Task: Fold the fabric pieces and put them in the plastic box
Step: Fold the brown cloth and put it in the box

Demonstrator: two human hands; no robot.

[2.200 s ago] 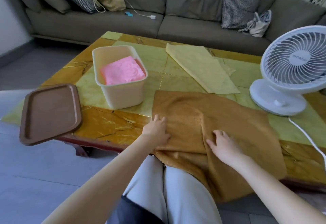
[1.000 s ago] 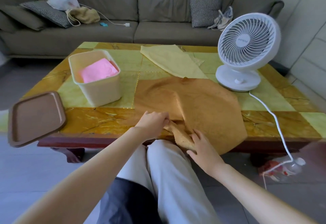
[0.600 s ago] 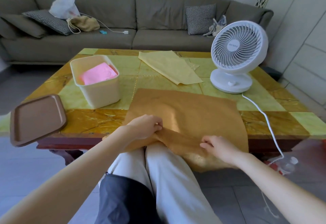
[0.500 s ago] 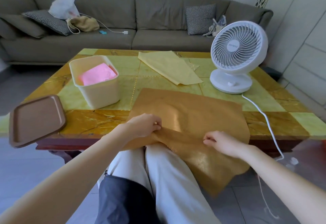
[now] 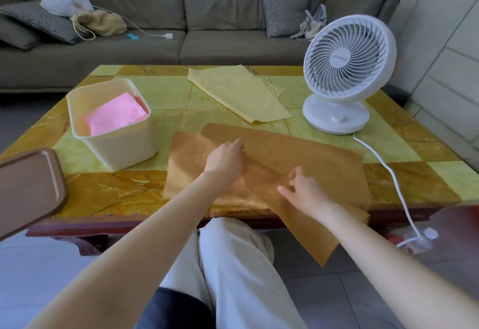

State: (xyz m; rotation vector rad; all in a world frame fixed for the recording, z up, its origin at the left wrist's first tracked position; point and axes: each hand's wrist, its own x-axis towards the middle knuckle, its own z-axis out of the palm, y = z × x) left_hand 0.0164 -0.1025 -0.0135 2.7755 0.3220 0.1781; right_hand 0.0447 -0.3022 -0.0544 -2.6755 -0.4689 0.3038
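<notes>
While the brown fabric [image 5: 305, 163] is spread at centre frame, its long axis runs left-right along the near table [image 5: 108, 191] edge, w/ one corner hung off the edge at lower right of centre. Left hand [image 5: 226, 159] is laid on the cloth's left-centre; fingertips appear pinched on a fold edge, though grip can't be told for sure. Right hand [image 5: 304, 191] is set on the diagonal flap nearer the viewer, fingers apart, nothing clamped. Hanging corner lies below-right of the right hand, so that hand is judged nearer for the next fold. Plastic box [image 5: 114, 144], left of centre: contains pink folded fabric [image 5: 116, 116]; room judged left on top. Yellow fabric [image 5: 238, 93], upper centre: flat, unfolded, not boxed. Brown lid [image 5: 28, 188], far left: off the box.
</notes>
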